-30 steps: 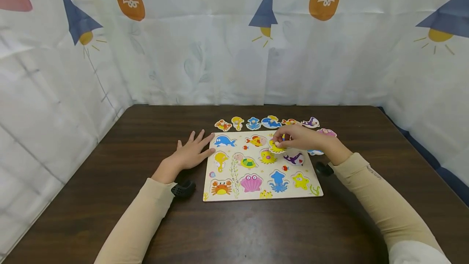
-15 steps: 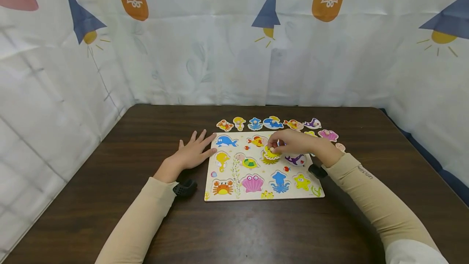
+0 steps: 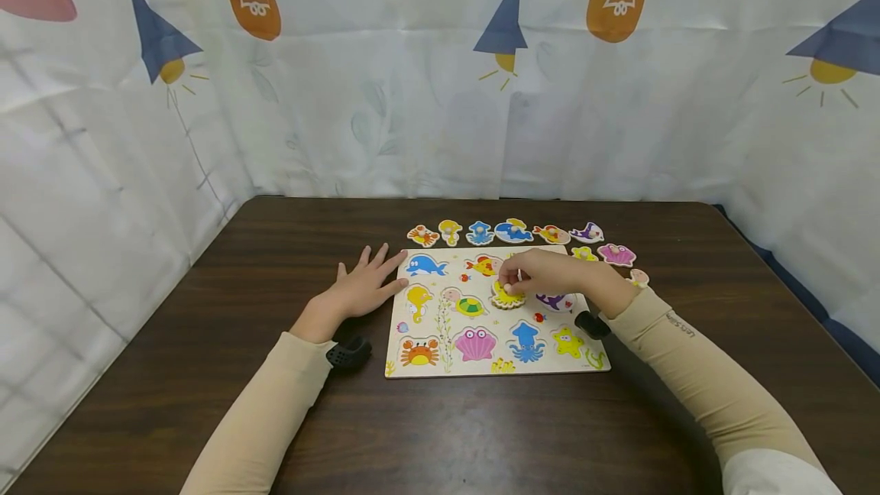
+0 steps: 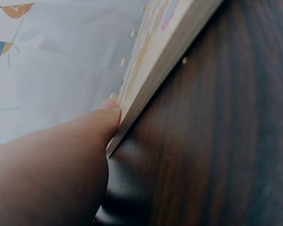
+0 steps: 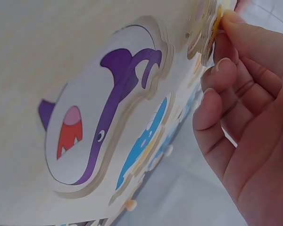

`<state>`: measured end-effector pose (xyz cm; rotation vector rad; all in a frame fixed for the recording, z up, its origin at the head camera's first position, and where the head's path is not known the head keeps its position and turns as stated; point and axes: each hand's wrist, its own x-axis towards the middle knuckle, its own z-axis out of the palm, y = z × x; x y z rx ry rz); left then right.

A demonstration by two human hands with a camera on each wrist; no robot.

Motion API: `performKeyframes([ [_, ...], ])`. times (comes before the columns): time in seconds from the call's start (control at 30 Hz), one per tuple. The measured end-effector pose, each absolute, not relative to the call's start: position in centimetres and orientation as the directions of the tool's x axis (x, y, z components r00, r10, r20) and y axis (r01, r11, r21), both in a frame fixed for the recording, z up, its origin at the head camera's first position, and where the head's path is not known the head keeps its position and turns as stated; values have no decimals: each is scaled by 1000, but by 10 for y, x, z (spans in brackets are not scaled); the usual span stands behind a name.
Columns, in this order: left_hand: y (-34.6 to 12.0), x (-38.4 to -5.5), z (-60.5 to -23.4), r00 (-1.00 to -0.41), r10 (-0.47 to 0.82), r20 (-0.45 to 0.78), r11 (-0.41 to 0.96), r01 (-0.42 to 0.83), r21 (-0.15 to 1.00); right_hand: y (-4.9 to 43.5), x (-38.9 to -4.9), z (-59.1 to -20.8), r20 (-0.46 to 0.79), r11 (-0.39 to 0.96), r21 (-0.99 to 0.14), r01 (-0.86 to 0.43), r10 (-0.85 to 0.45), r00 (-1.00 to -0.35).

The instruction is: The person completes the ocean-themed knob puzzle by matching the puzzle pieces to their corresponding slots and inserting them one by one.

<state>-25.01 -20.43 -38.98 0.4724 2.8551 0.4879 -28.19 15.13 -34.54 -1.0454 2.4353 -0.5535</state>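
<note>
Spread out on the table, my left hand [image 3: 356,289] touches the left edge of a wooden peg puzzle board [image 3: 550,363] with its fingertips. In the left wrist view its thumb [image 4: 111,113] lies against the board's edge. My right hand [image 3: 546,272] pinches a spiky yellow puzzle piece [image 3: 505,299] by its knob, right over the matching yellow picture, which it mostly covers. The right wrist view shows this piece [image 5: 208,40] edge-on close to the board, beside the purple orca recess [image 5: 89,127]. The other fingers of that hand are curled beneath.
Behind the board lies a row of knobbed pieces: a crab [image 3: 422,235], a seahorse [image 3: 450,231], a squid [image 3: 480,233], a whale [image 3: 513,231], a fish [image 3: 551,234] and an orca [image 3: 587,233]. A pink shell piece [image 3: 616,254] lies at the right. A printed curtain [image 3: 426,121] hangs behind.
My right hand has carried the yellow piece left and down, from the board's upper part onto the matching yellow picture. The left hand has stayed at the board's edge.
</note>
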Motion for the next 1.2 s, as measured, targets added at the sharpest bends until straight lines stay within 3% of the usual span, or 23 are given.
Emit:
performKeyframes([
  [0.3,-203,-250,-388,-927,342,-152,894,272,356,150,-282,-348,-225,620,-519,-588,-763,-606],
  [1.2,-203,-248,-387,-926,347,-150,892,276,359,145,-282,-350,-246,657,-496,-567,-733,-635],
])
